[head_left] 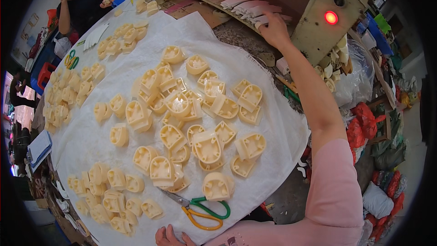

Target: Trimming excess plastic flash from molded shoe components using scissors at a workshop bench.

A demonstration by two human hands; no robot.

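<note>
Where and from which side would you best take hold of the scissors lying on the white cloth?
Grip the scissors by the two loop handles, green and orange, coming from the near edge by the left hand. The loops lie flat and free toward that side; the blades point away, their tips near the cream moulded parts.

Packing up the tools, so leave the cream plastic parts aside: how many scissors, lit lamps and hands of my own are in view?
Scissors: 2 (green and orange handled scissors, green and yellow handled scissors)
Round red lit lamp on the beige machine: 1
Own hands: 2 (left hand, right hand)
Total: 5
</note>
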